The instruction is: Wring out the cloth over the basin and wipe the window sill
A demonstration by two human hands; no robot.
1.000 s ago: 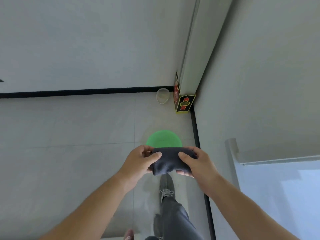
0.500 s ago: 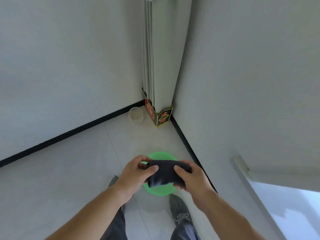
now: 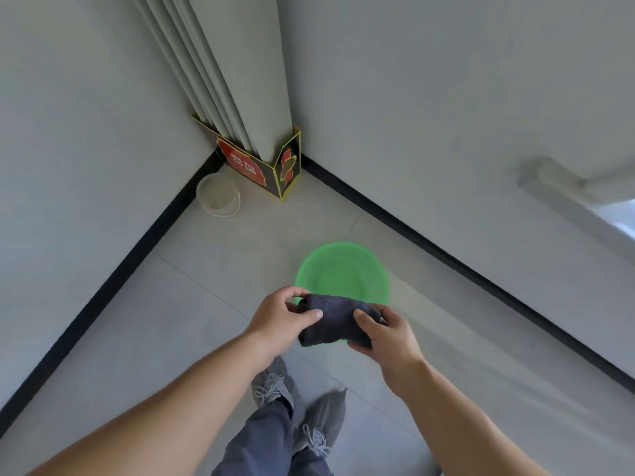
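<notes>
A dark grey folded cloth (image 3: 335, 322) is held at waist height between both hands. My left hand (image 3: 280, 319) grips its left end, thumb on top. My right hand (image 3: 385, 333) grips its right end, thumb across the top. A round green basin (image 3: 342, 271) stands on the tiled floor just beyond and below the cloth; the cloth hides its near rim. The pale window sill (image 3: 563, 195) juts from the right wall at the frame's right edge.
A small whitish bucket (image 3: 219, 195) and a black-and-red cardboard box (image 3: 264, 166) holding the foot of a folded curtain stand in the room corner. Black skirting runs along both walls. My two feet in grey shoes (image 3: 271, 383) stand below the hands.
The view has swung, so the corner and basin now lie further ahead and the sill moved up to the right. Both hands keep their grip on the cloth.
</notes>
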